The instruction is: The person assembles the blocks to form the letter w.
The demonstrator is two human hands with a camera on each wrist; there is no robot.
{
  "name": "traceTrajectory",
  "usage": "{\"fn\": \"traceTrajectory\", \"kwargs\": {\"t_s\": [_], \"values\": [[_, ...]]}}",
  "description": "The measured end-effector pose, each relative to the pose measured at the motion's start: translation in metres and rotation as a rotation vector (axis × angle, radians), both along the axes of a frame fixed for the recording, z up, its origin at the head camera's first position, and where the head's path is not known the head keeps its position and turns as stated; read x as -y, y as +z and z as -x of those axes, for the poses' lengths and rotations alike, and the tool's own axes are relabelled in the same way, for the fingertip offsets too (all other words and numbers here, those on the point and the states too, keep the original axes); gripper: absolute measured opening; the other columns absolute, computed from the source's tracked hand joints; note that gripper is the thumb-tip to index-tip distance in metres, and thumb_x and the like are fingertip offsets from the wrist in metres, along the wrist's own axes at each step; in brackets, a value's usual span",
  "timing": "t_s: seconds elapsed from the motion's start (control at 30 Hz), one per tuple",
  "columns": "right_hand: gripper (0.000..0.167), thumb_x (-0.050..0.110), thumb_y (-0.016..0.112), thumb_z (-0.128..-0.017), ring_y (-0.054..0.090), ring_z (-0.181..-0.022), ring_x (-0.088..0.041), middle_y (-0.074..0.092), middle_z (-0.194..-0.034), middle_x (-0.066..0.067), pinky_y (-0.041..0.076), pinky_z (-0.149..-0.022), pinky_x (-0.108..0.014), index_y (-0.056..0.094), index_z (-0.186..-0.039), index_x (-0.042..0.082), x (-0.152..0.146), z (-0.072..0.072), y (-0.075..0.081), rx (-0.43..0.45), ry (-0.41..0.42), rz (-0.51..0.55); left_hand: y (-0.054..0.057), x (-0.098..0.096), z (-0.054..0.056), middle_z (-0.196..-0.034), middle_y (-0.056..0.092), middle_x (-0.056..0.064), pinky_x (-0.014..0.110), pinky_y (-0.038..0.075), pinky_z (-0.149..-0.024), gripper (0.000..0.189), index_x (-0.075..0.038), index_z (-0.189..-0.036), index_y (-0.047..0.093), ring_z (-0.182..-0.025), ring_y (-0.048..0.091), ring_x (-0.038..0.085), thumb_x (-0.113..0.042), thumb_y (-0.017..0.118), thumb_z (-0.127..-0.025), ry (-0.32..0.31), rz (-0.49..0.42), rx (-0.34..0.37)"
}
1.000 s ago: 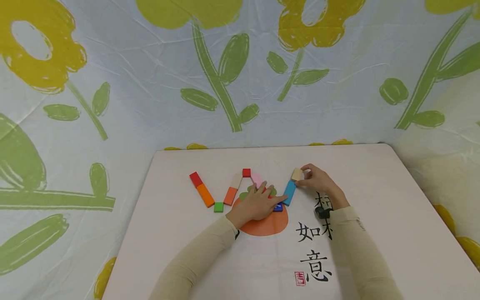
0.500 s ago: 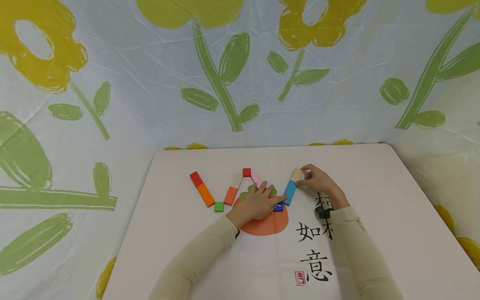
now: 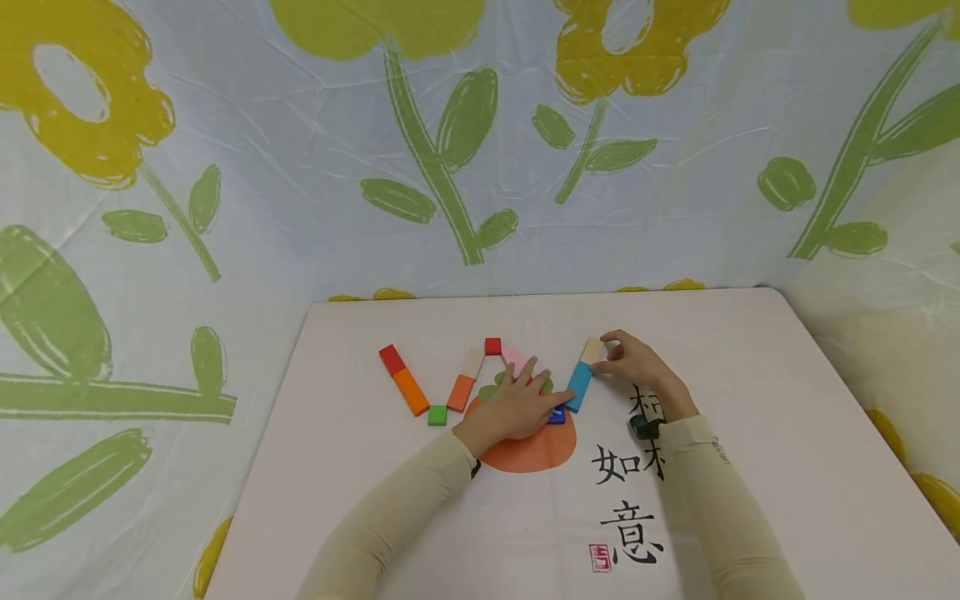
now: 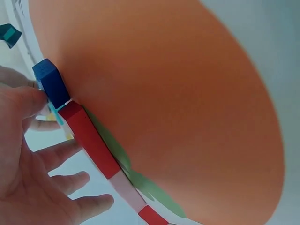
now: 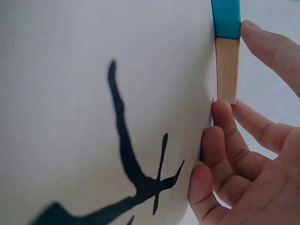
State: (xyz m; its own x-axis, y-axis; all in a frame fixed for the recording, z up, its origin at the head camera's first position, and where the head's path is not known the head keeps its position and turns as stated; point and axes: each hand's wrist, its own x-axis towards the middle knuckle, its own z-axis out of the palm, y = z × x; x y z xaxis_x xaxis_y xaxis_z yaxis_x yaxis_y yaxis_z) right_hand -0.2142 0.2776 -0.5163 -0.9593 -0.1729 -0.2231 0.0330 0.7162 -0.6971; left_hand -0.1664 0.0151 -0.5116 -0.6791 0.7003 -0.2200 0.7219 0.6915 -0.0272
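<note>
In the head view my left hand (image 3: 517, 410) lies with fingers spread over the right part of a zigzag of coloured blocks. Its thumb touches a dark blue block (image 4: 51, 83), and its fingers are beside a long red block (image 4: 90, 139) and a pink block (image 4: 127, 190). My right hand (image 3: 643, 367) is at the zigzag's right end. Its index finger meets the end of a plain wooden block (image 5: 227, 70) and its thumb touches the light blue block (image 5: 227, 18), around the joint. The wooden block stands end to end with the light blue one.
Leftward the zigzag continues with red (image 3: 392, 359), orange (image 3: 411, 392), green (image 3: 437, 415), orange-red (image 3: 461, 392), pale (image 3: 472, 362) and small red (image 3: 492, 346) blocks. The white table (image 3: 337, 517) bears a printed orange fruit (image 3: 525, 454) and black characters (image 3: 630, 533). A flowered cloth (image 3: 300, 167) stands behind.
The wooden block, slightly askew a second ago, has turned into line with the light blue block under my right fingers. My left hand stays almost still.
</note>
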Motion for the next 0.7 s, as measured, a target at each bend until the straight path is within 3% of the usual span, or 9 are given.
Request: {"fn": "traceTrajectory", "kwargs": {"t_s": [0.2, 0.37, 0.53, 0.7], "values": [[0.070, 0.028, 0.074, -0.092, 0.055, -0.094, -0.035, 0.058, -0.115, -0.025, 0.047, -0.079, -0.046, 0.041, -0.145, -0.003, 0.001, 0.000, -0.003, -0.002, -0.006, -0.001, 0.000, 0.000, 0.002, -0.161, 0.030, 0.008, 0.061, 0.024, -0.113, 0.049, -0.045, -0.157, 0.027, -0.150, 0.014, 0.039, -0.040, 0.035, -0.109, 0.005, -0.012, 0.034], [0.069, 0.030, 0.072, -0.094, 0.056, -0.097, -0.037, 0.058, -0.117, -0.026, 0.048, -0.081, -0.048, 0.040, -0.145, -0.003, 0.001, -0.002, -0.004, -0.026, -0.026, 0.010, -0.004, 0.004, 0.004, -0.161, 0.030, 0.007, 0.060, 0.020, -0.115, 0.050, -0.039, -0.158, 0.027, -0.150, 0.013, 0.036, -0.044, 0.033, -0.108, 0.038, -0.120, 0.069], [0.053, 0.032, 0.067, -0.098, 0.058, -0.101, -0.039, 0.060, -0.113, -0.025, 0.050, -0.079, -0.048, 0.051, -0.135, -0.003, 0.003, -0.014, -0.004, -0.133, -0.087, 0.038, 0.003, 0.016, -0.001, -0.149, 0.046, 0.005, 0.049, 0.032, -0.113, 0.048, -0.025, -0.152, 0.044, -0.143, 0.033, 0.029, -0.041, 0.042, -0.107, 0.055, -0.249, 0.002], [0.039, 0.030, 0.064, -0.100, 0.059, -0.090, -0.032, 0.062, -0.100, -0.017, 0.048, -0.068, -0.037, 0.060, -0.121, -0.003, 0.009, -0.034, 0.002, -0.265, -0.141, 0.055, 0.013, 0.043, -0.010, -0.136, 0.055, 0.005, 0.036, 0.040, -0.109, 0.044, -0.013, -0.142, 0.053, -0.131, 0.046, 0.023, -0.036, 0.051, -0.105, 0.077, -0.376, -0.068]]}}
